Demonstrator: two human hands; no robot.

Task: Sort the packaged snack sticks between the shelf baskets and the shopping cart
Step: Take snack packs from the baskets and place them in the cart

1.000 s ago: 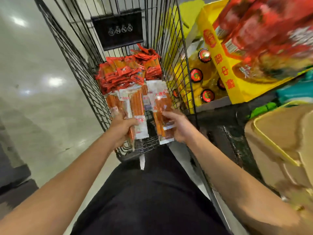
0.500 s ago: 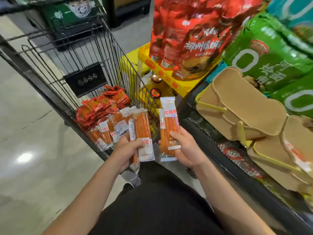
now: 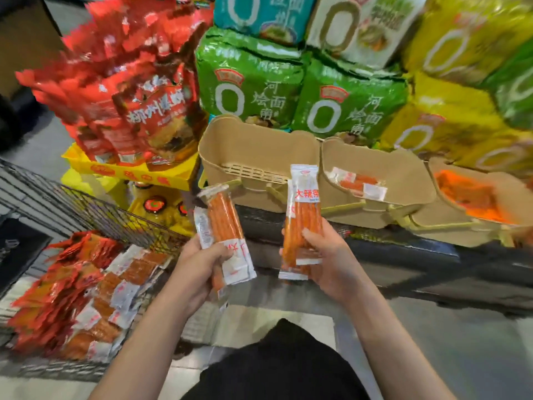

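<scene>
Two handfuls of snack sticks are up in front of the person, one in each hand. The left hand point(image 3: 202, 264) has its fingers curled round a few packets point(image 3: 223, 226), long axis leaning up and slightly left. The right hand point(image 3: 323, 255) grips another bundle point(image 3: 302, 215), held nearly upright. Just beyond both stand three tan shelf baskets: the nearest one point(image 3: 253, 145) looks bare inside, the middle one point(image 3: 403, 174) already holds matching packets, straight ahead of the right hand. That hand is the closer of the two, I'd say. The shopping cart point(image 3: 95, 209) sits low on the left, well stocked.
</scene>
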